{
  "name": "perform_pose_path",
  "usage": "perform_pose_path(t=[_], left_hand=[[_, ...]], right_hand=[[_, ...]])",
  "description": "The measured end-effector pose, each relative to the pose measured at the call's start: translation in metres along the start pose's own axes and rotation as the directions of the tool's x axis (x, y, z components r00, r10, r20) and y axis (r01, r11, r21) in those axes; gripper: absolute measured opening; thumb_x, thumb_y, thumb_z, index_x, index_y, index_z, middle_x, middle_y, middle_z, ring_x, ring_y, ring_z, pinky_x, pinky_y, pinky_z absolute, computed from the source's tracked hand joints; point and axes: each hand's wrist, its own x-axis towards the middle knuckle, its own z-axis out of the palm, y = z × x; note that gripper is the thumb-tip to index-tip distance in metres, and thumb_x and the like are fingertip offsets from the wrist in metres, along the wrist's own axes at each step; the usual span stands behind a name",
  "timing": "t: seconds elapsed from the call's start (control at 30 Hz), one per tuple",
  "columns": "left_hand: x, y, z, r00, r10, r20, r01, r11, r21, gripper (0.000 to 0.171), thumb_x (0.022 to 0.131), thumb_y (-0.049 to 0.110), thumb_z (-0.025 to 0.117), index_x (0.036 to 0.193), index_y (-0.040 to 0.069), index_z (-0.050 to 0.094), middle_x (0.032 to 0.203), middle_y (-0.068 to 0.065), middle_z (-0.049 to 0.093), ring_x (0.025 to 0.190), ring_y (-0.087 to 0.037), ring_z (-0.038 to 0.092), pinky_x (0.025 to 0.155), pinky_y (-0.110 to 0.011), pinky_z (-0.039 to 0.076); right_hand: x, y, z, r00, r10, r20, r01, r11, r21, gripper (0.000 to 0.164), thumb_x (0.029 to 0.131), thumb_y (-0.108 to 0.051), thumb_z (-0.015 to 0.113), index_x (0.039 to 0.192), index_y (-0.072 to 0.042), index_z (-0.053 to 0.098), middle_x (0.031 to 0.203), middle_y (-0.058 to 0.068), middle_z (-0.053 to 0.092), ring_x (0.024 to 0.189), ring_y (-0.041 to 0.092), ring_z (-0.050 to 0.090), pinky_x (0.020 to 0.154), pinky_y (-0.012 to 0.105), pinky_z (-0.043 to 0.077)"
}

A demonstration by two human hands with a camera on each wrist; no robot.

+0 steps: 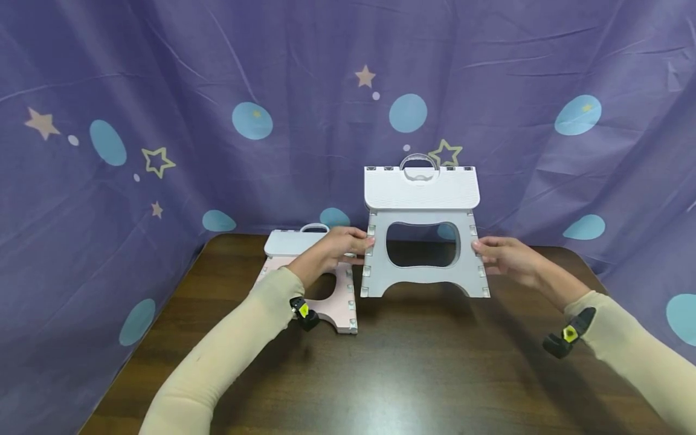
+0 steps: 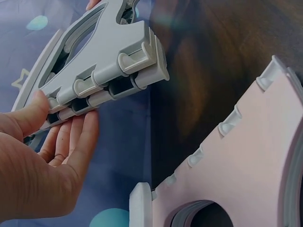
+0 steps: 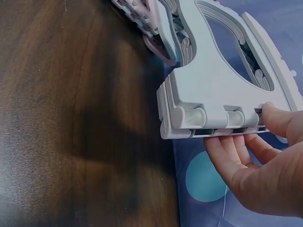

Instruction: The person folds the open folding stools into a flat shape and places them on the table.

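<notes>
Both hands hold a folded grey and white folding step stool (image 1: 418, 275) upright above the table, with its white top and clear carry handle uppermost. My left hand (image 1: 338, 248) grips its left side edge, thumb on the front face and fingers behind, as the left wrist view shows on the hinged edge (image 2: 90, 90). On the opposite edge my right hand (image 1: 508, 258) pinches it the same way, thumb in front and fingers (image 3: 227, 156) at the back. A second folding stool (image 1: 339, 302), pink with a white top, lies on the table at the left, partly covered by my left hand and forearm.
The dark wooden table (image 1: 391, 374) has rounded back corners. Behind it and along the sides hangs a purple curtain (image 1: 321, 163) with stars and blue ovals. The pink stool is close to the left of the held one.
</notes>
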Motion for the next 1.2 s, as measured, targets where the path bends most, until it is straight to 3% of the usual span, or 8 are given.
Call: perform_pose_path(t=[0.2, 0.43, 0.83, 1.03, 1.2], left_hand=[[0.003, -0.005, 0.002, 1.000, -0.028, 0.001, 0.028, 1.000, 0.001, 0.032, 0.100, 0.013, 0.066, 0.126, -0.004, 0.059, 0.096, -0.001, 0.067, 0.088, -0.013, 0.067, 0.101, -0.044, 0.057], [0.006, -0.010, 0.004, 0.998, -0.059, 0.008, 0.059, 0.998, -0.017, 0.023, 0.099, 0.010, 0.065, 0.118, -0.003, 0.061, 0.087, 0.001, 0.067, 0.081, -0.012, 0.067, 0.103, -0.047, 0.055], [0.008, -0.015, 0.009, 0.997, -0.072, 0.020, 0.072, 0.997, 0.011, 0.030, 0.100, 0.010, 0.065, 0.124, -0.007, 0.062, 0.085, 0.000, 0.070, 0.087, -0.014, 0.071, 0.102, -0.046, 0.056], [0.010, -0.018, 0.010, 0.995, -0.093, 0.028, 0.093, 0.995, 0.021, 0.023, 0.100, 0.010, 0.064, 0.116, -0.006, 0.064, 0.082, 0.001, 0.069, 0.084, -0.012, 0.070, 0.101, -0.044, 0.057], [0.012, -0.019, 0.010, 0.993, -0.116, 0.021, 0.115, 0.993, 0.027, 0.029, 0.100, 0.012, 0.065, 0.122, -0.007, 0.063, 0.080, 0.001, 0.070, 0.082, -0.012, 0.070, 0.101, -0.043, 0.057]], right_hand=[[0.003, 0.005, 0.000, 0.999, 0.039, -0.009, -0.039, 0.999, -0.003, 0.022, 0.109, -0.029, 0.050, 0.118, -0.012, 0.060, 0.099, -0.011, 0.073, 0.097, 0.007, 0.070, 0.093, 0.031, 0.057], [0.004, 0.010, -0.001, 0.997, 0.079, -0.019, -0.079, 0.997, -0.017, 0.034, 0.108, -0.033, 0.052, 0.128, -0.006, 0.055, 0.101, -0.011, 0.073, 0.098, 0.007, 0.070, 0.092, 0.030, 0.057], [0.002, 0.011, -0.002, 0.996, 0.093, 0.017, -0.094, 0.995, 0.037, 0.016, 0.109, -0.024, 0.050, 0.112, -0.012, 0.061, 0.095, -0.010, 0.073, 0.092, 0.006, 0.071, 0.089, 0.029, 0.058], [0.003, 0.013, -0.001, 0.991, 0.127, 0.037, -0.129, 0.991, 0.042, 0.019, 0.108, -0.022, 0.050, 0.116, -0.008, 0.060, 0.094, -0.009, 0.074, 0.092, 0.006, 0.071, 0.087, 0.029, 0.059], [0.005, 0.014, 0.000, 0.985, 0.164, 0.049, -0.166, 0.985, 0.039, 0.022, 0.109, -0.022, 0.048, 0.118, -0.005, 0.058, 0.092, -0.009, 0.075, 0.090, 0.005, 0.072, 0.087, 0.029, 0.059]])
